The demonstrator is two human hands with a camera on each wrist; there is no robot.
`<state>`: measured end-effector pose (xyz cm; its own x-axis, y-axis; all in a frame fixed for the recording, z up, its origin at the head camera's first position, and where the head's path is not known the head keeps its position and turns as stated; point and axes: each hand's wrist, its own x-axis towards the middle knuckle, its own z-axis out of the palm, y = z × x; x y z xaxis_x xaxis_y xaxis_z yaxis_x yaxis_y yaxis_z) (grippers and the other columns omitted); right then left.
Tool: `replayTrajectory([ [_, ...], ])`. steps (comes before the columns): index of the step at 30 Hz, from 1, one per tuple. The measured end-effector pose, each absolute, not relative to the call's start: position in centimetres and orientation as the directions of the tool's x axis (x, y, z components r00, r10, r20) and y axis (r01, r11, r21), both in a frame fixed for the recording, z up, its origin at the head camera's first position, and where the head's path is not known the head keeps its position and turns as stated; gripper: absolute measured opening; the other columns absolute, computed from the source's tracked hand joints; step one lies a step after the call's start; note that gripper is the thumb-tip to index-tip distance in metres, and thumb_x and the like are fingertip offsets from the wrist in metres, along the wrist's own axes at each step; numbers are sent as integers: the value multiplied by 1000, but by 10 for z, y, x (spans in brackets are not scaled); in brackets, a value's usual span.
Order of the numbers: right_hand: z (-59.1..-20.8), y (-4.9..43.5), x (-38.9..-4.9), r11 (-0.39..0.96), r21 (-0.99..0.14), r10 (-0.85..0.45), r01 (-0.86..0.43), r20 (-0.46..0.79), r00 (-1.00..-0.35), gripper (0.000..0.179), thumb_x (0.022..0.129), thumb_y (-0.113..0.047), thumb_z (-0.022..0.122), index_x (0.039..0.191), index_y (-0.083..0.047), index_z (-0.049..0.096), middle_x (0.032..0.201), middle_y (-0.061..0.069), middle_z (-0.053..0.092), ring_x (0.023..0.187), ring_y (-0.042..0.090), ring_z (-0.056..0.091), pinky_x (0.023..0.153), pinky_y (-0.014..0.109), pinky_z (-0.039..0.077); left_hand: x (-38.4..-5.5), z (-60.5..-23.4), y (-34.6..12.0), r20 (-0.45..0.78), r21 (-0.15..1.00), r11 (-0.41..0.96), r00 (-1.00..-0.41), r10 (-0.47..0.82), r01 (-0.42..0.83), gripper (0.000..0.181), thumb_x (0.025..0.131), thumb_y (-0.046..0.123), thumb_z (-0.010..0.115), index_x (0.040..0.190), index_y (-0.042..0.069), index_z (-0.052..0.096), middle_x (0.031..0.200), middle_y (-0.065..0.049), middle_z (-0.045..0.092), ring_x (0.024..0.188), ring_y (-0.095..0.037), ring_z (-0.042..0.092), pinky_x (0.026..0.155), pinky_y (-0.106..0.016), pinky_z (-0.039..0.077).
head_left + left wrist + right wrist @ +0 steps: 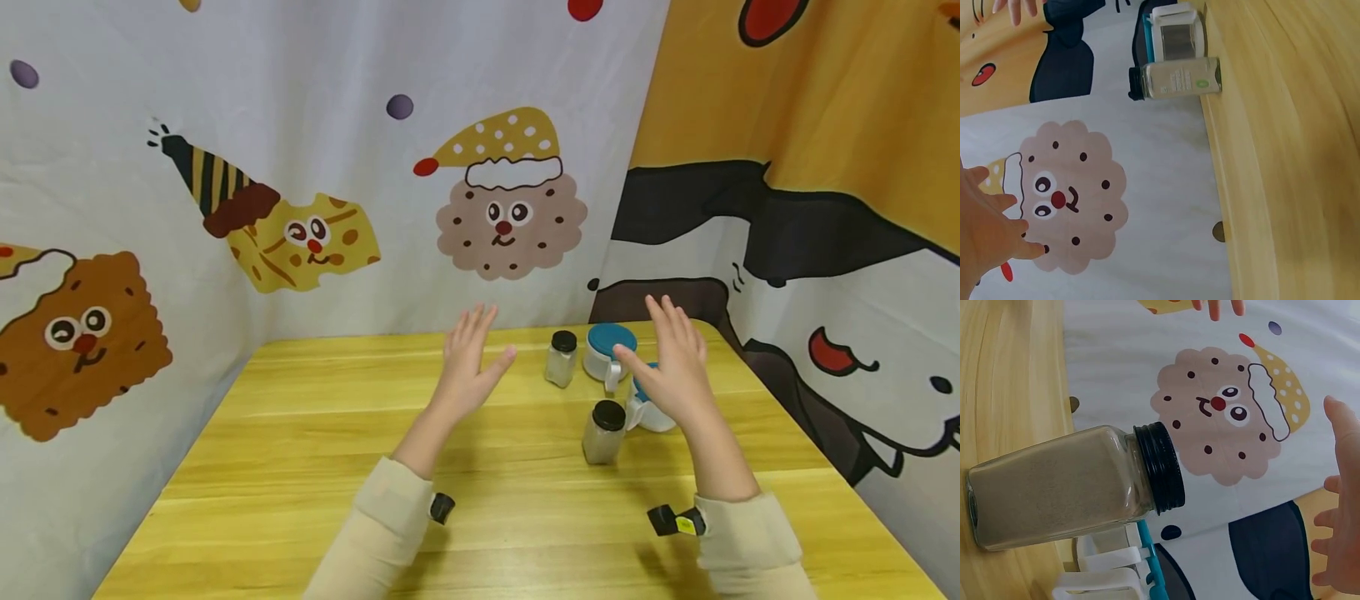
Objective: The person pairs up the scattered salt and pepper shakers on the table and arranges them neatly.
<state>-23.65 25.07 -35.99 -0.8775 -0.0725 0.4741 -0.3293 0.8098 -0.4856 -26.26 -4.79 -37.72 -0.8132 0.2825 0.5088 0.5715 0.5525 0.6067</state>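
Both hands are raised over the table, fingers extended and holding nothing. My left hand is above the middle of the table, left of the jars. My right hand hovers at the right, overlapping the nearer lidded cup in the head view. Two glass jars with black lids stand upright: a far jar and a near jar, the latter filled with pale powder in the right wrist view. Beside them are two white-handled cups with blue lids, a far cup and a near cup partly hidden by my right hand.
The wooden table has its back edge against a white curtain printed with cartoon biscuits. An orange and black cartoon curtain hangs at the right. Small black devices sit at both wrists, one on the left.
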Motion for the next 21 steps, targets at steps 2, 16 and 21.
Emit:
replayTrajectory([
  [2, -361, 252, -235, 806, -492, -62, -329, 482, -874, 84, 93, -51, 56, 155, -13, 14, 158, 16, 6, 143, 38, -1, 106, 64, -6, -262, -379, -46, 518, 616, 536, -810, 276, 576, 77, 93, 66, 36, 153, 18, 24, 158, -6, 12, 144, -28, 2, 110, -57, 0],
  [16, -372, 261, -224, 774, -554, 12, -307, 497, -867, 85, 91, -43, 63, 155, -15, 14, 158, 15, 5, 141, 43, 3, 106, 64, -6, -252, -392, -29, 513, 684, 439, -813, 277, 582, 67, 97, 42, 50, 153, 16, 23, 158, -3, 15, 144, -28, 5, 108, -61, 2],
  [21, -378, 265, -223, 766, -564, 25, -308, 506, -862, 83, 92, -41, 63, 154, -14, 16, 158, 17, 7, 140, 46, 5, 105, 66, -5, -248, -399, -22, 492, 713, 412, -823, 283, 568, 67, 97, 41, 52, 153, 18, 23, 158, 0, 14, 144, -26, 4, 107, -63, 5],
])
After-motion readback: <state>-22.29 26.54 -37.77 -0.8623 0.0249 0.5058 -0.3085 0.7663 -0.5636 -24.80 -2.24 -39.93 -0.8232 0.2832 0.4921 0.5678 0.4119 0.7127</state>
